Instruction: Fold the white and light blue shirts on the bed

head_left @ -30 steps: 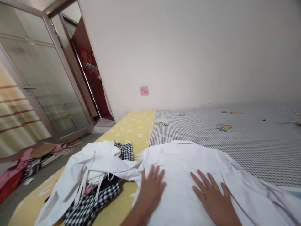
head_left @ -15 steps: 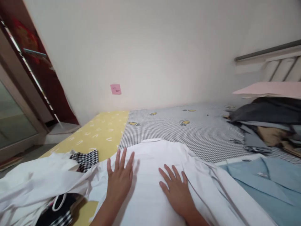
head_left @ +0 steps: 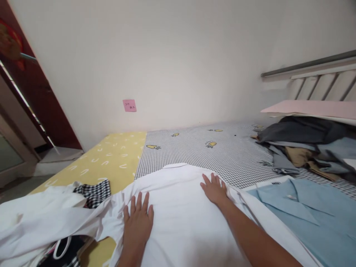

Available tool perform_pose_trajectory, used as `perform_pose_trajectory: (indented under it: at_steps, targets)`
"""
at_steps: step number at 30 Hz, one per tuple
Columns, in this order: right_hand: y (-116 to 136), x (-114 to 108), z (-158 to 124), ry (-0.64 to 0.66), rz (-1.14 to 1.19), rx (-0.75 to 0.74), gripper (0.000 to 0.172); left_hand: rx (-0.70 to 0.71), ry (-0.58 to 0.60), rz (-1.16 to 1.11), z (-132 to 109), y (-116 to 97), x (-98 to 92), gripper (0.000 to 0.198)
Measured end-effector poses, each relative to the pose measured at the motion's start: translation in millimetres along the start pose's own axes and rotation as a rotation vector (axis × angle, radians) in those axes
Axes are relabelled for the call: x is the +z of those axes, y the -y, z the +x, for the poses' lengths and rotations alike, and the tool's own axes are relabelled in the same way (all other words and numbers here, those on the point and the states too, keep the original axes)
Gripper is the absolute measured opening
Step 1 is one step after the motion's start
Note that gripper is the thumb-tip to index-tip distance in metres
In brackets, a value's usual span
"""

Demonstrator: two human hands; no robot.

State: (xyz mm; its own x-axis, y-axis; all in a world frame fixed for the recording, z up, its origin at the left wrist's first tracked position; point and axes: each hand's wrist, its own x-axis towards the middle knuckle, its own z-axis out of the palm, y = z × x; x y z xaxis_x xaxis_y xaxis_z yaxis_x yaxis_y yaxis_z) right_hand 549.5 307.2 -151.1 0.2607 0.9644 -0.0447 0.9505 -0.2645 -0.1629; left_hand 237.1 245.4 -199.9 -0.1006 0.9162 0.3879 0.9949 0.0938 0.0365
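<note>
White shirt (head_left: 183, 222) lies spread on the mattress (head_left: 222, 155), long axis running away from me to the collar (head_left: 175, 165); my left hand (head_left: 137, 222) and right hand (head_left: 214, 190) lie open on it, holding nothing, right nearer the collar.

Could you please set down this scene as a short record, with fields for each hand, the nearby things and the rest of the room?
Left hand: bare left hand, flat with fingers spread on a white cotton shirt.
Right hand: bare right hand, resting on the shirt's far edge.
Things nearby: light blue collared shirt to the right; black-and-white gingham cloth to the left.
Rest: yellow patterned bedsheet; grey checked bedsheet with carrot print; pile of dark folded clothes; pink sticky note on the wall.
</note>
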Motion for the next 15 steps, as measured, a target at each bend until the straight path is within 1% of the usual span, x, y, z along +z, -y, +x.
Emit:
perform_pose_trajectory:
  at_steps: [1,2,3,4,6,7,8,10,12,13,15]
  targets:
    - [0.8,3.2,-10.9,0.017,-0.002,-0.021,0.058,-0.007,0.017,-0.001,-0.1,-0.8,-1.6,0.054]
    - [0.4,10.0,-28.1,0.018,-0.004,-0.075,0.059,-0.012,0.026,0.0,-0.1,-1.7,-3.4,0.054]
    - [-1.6,20.0,-50.3,0.004,0.0,-0.169,0.06,-0.017,0.031,0.003,0.3,-2.8,-5.6,0.054]
    - [-5.8,32.3,-75.6,-0.027,0.005,-0.292,0.061,-0.021,0.039,0.007,1.0,-4.1,-8.4,0.055]
    - [-19.4,58.7,-126.6,-0.08,0.072,-0.632,0.061,-0.03,0.096,0.012,3.7,-7.1,-16.1,0.055]
    - [-27.0,70.0,-148.3,-0.089,0.102,-0.763,0.061,-0.034,0.149,0.014,5.4,-8.6,-20.9,0.056]
    - [-33.7,78.2,-165.5,-0.099,0.115,-0.828,0.061,-0.035,0.209,0.012,6.6,-9.9,-26.2,0.056]
    - [-41.5,83.5,-185.5,-0.105,0.122,-0.83,0.058,-0.024,0.314,0.005,5.3,-11.5,-37.2,0.058]
    - [-40.7,76.4,-190.0,-0.087,0.108,-0.759,0.053,0.01,0.367,-0.001,-5.1,-11.1,-47.7,0.059]
    - [-38.1,70.6,-189.0,-0.071,0.098,-0.731,0.051,0.031,0.381,-0.005,-14.7,-10.1,-52.6,0.059]
    - [-31.7,58.9,-185.8,-0.04,0.072,-0.701,0.049,0.073,0.414,-0.018,-42.0,-6.5,-62.4,0.058]
